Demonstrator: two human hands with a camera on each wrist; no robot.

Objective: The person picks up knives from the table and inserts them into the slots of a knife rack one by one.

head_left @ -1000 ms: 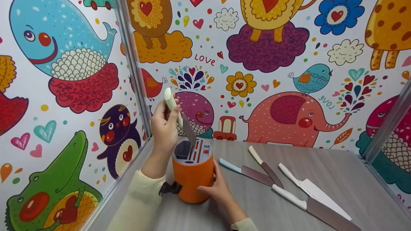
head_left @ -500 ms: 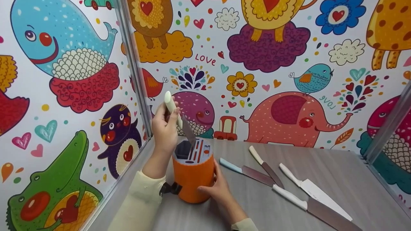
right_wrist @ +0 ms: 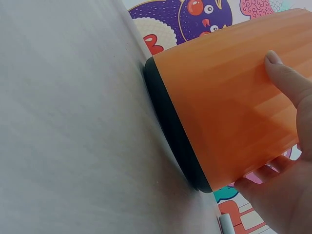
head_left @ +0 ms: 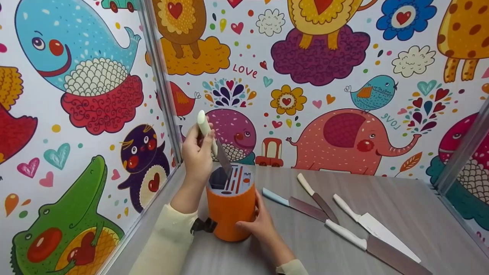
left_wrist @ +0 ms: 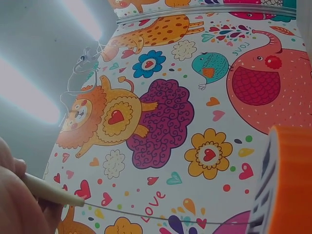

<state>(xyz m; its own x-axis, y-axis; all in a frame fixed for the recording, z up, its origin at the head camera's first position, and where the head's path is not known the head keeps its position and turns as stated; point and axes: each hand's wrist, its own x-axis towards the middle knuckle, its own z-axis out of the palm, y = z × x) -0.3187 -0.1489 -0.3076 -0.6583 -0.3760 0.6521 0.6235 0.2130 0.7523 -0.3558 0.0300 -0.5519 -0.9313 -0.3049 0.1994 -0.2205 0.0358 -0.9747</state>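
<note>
My left hand [head_left: 196, 154] grips the pale handle of a knife [head_left: 222, 156], its blade slanting down to the right. The blade's tip is inside a slot in the grey top of an orange knife block [head_left: 232, 214]. In the left wrist view the thin blade of the knife [left_wrist: 122, 211] runs from the fingers to the slotted top. The block stands upright on the table, and my right hand [head_left: 263, 225] holds its lower right side. In the right wrist view the thumb of that hand [right_wrist: 292, 185] lies along the orange wall, with fingers round the far side.
Several knives lie to the right on the grey table [head_left: 301, 244]: a blue-handled knife [head_left: 294, 204], a cream-handled knife [head_left: 317, 198], a white-bladed knife [head_left: 378, 229] and a broad-bladed knife [head_left: 382, 246]. Cartoon-printed walls stand behind and left.
The knife in my left hand has come slightly down toward the block, its blade a little lower at the slot. My right hand and the block stay put.
</note>
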